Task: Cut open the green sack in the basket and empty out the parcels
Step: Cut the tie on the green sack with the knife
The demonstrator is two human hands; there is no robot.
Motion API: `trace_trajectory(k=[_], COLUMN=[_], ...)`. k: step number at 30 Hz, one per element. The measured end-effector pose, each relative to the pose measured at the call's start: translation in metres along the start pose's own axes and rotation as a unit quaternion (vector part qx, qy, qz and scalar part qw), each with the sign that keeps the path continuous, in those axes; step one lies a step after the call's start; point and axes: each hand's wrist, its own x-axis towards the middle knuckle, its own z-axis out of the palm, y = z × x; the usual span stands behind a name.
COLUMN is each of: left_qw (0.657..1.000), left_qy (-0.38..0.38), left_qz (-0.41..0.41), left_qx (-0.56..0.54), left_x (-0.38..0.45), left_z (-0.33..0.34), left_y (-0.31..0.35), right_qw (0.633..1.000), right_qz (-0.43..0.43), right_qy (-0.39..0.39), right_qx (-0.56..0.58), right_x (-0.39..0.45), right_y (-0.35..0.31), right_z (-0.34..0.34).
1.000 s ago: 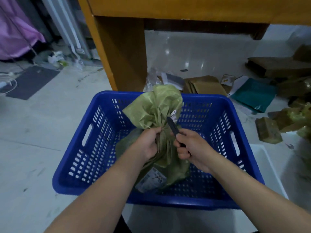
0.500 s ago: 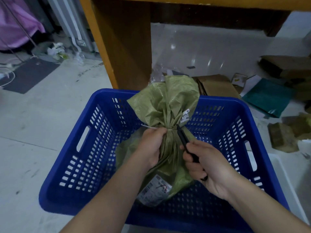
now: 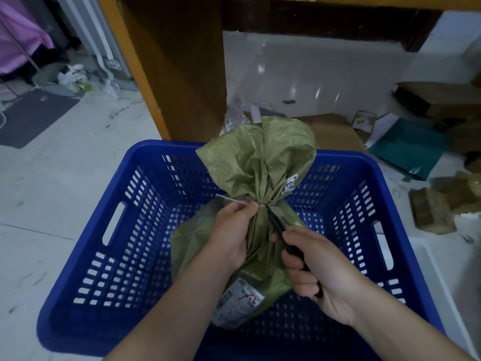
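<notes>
Green sack (image 3: 260, 162) stands upright in the blue basket (image 3: 86, 303), roughly centre. Woven plastic, looks thin, soft and crinkly; it'll slump if not held, so I'd judge the bunched neck the right place to hold it. Weight unknown, contents hidden. My left hand (image 3: 231, 235) is closed round the neck just below the white zip tie (image 3: 234, 200), whose tail sticks out left. My right hand (image 3: 317, 272) is fisted on a black knife (image 3: 276, 225), tip touching the tie at the gathered neck. Olive-green, flared ruffle above the tie, small white tag (image 3: 291, 185) on its right side, printed shipping label (image 3: 238, 302) low on the front. Tie is small and tight: slip risk toward my left fingers (image 3: 247, 208).
</notes>
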Motion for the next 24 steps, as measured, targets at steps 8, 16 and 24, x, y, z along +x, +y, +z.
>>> trace_trajectory(k=[8, 16, 24], left_qw=[1.0, 0.999, 0.998], left_qy=[0.024, 0.039, 0.057], left_qz=[0.003, 0.005, -0.001], left_qx=[0.003, -0.004, 0.01], left_x=[-0.004, -0.004, -0.001], left_z=[0.007, 0.01, 0.012], left_y=[-0.001, 0.0, -0.002], right_qw=[0.999, 0.998, 0.991], right_qz=[0.036, 0.008, -0.057], right_qy=[0.021, 0.049, 0.089], right_qx=[0.032, 0.035, -0.083], right_x=[0.005, 0.008, 0.008], right_y=[0.001, 0.006, 0.01], right_z=[0.007, 0.017, 0.019])
